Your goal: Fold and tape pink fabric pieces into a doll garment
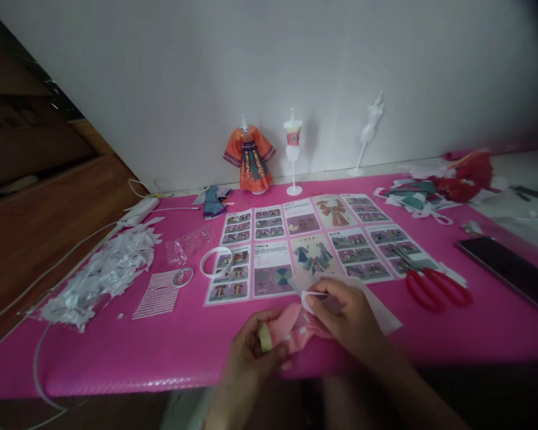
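My left hand (256, 349) is closed on a pink fabric piece (283, 325) with a pale yellow-green edge, held over the front of the table. Opposite it, my right hand (352, 313) pinches a small white piece (308, 300) between thumb and fingers, right at the fabric. Whether this white piece is paper or tape I cannot tell. More pink fabric hangs below, partly covered by my right fingers. Under and behind that hand lies a translucent white sheet (383, 307). A printed instruction sheet (269, 254) with pictures of small garments is spread just beyond both hands.
Red-handled scissors (437, 289) and a black phone (511, 269) lie right. Left are tape rolls (216, 276), a bead sheet (156, 295) and a plastic-wrapped bundle (103, 278). Behind stand a dressed mannequin (250, 158) and bare-armed white ones (293, 152). Fabric scraps (457, 182) are piled back right.
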A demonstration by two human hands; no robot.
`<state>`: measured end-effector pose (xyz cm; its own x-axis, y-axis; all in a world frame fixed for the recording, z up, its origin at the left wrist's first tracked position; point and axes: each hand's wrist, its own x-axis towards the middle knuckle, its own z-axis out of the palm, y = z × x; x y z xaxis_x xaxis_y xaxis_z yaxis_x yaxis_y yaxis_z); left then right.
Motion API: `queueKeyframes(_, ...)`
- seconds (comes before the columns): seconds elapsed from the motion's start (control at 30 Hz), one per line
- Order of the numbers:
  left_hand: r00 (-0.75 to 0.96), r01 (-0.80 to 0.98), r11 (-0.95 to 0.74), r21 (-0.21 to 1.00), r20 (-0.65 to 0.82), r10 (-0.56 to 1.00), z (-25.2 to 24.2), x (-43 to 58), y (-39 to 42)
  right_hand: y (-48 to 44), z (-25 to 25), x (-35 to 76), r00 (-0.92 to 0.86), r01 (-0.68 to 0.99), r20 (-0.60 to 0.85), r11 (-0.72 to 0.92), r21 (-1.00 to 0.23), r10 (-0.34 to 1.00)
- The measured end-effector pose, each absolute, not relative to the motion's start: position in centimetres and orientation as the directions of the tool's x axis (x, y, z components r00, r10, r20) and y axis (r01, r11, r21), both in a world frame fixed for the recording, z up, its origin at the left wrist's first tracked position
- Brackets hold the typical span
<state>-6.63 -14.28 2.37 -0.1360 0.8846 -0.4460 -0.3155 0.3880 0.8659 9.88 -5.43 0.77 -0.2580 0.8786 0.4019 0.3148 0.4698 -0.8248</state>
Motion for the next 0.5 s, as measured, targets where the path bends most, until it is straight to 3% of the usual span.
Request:
queueKeyframes(0.2,-0.189,-0.338,0.352,0.873,-0.429,0.883,1.7,-6.5,-14.2,-4.0,0.7,9.1,-0.270,0.379,0.352,0.435,-0.817,0.896)
queueKeyframes(0.33,-0.197,-0.389,0.315,0.866,-0.412,0.890,1.4,-6.7,-13.9,-4.9,1.4,9.6,-0.191,0.346,0.552,0.583,-0.735,0.811)
queueKeyframes(0.4,-0.191,-0.411,0.297,0.862,-0.401,0.896,1.5,-6.7,-13.8,-5.9,1.8,9.9,-0.261,0.300,0.623,0.675,-0.674,0.737)
queueKeyframes(0.5,-0.163,-0.419,0.273,0.866,-0.367,0.916,1.5,-6.5,-13.5,-7.1,2.0,10.0,-0.463,0.259,0.560,0.710,-0.655,0.687)
